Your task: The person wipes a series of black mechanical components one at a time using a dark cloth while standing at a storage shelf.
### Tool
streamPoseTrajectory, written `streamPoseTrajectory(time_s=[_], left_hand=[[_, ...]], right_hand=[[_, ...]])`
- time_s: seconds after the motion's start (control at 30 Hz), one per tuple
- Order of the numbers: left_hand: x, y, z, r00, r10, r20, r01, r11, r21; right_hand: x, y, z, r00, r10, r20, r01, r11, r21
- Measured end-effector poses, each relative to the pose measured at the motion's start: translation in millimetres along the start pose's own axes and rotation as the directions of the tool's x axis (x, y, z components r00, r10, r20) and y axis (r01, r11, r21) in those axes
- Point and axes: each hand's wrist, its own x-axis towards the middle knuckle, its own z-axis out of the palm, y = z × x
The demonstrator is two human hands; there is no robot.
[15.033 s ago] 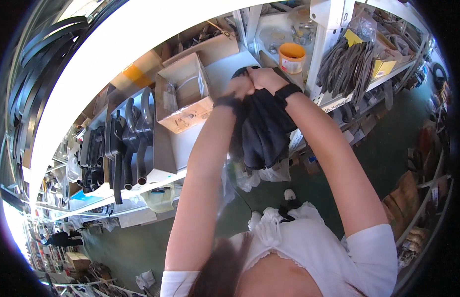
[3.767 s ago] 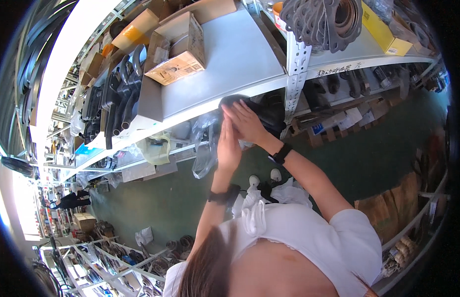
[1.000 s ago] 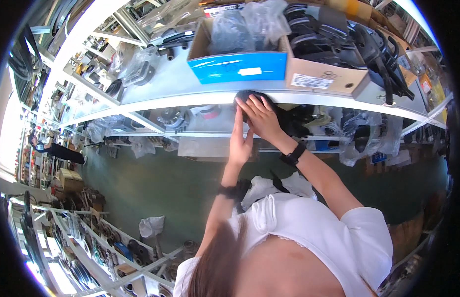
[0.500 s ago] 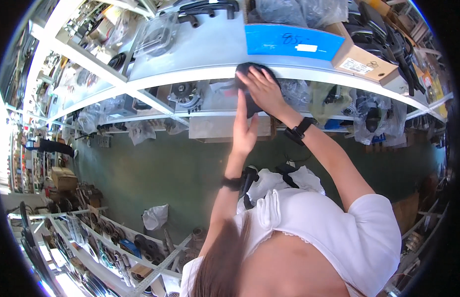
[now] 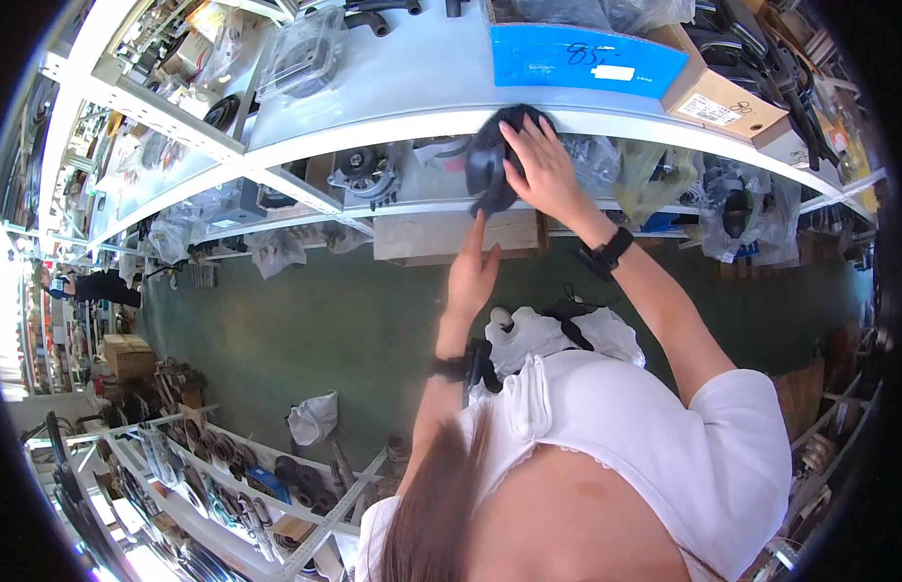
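Note:
A black, curved piece [image 5: 487,167] with a dark fuzzy-looking top is at the front edge of the white shelf; its exact kind I cannot make out. My right hand [image 5: 550,179] grips it from the right, fingers over its upper part and thumb bent against its side. Below it, my left hand [image 5: 470,283] is open with fingers stretched upward, the fingertips at the piece's lower end; whether they touch I cannot tell.
A blue-fronted carton [image 5: 587,60] stands on the upper shelf beside clear plastic packaging [image 5: 301,58]. Below sits a metal alternator-like part [image 5: 367,175]. A white bag [image 5: 313,419] lies on the green floor. Another person [image 5: 97,287] is at the far left.
The black piece has turned and shows more of its left side. My left hand has dropped from its side to its lower end, while my right hand keeps hold.

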Motion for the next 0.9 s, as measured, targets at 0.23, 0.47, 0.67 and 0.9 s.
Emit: streamPoseTrajectory(time_s=[0.23,0.47,0.67,0.9], left_hand=[[15,4,33,0.903,0.377,-0.207,-0.361,0.926,0.114],[22,67,48,0.848,0.465,-0.256,-0.434,0.885,0.169],[20,99,63,0.626,0.734,-0.265,-0.596,0.669,0.445],[13,119,85,0.487,0.826,-0.283,-0.668,0.561,0.489]], right_hand=[[-37,-15,-46,0.974,0.166,0.153,-0.195,0.960,0.200],[-52,-7,-91,0.915,0.343,0.211,-0.393,0.649,0.652],[-49,10,-134,0.846,0.411,0.341,-0.368,-0.014,0.930],[-37,33,-170,0.890,0.357,0.282,-0.146,-0.363,0.920]])
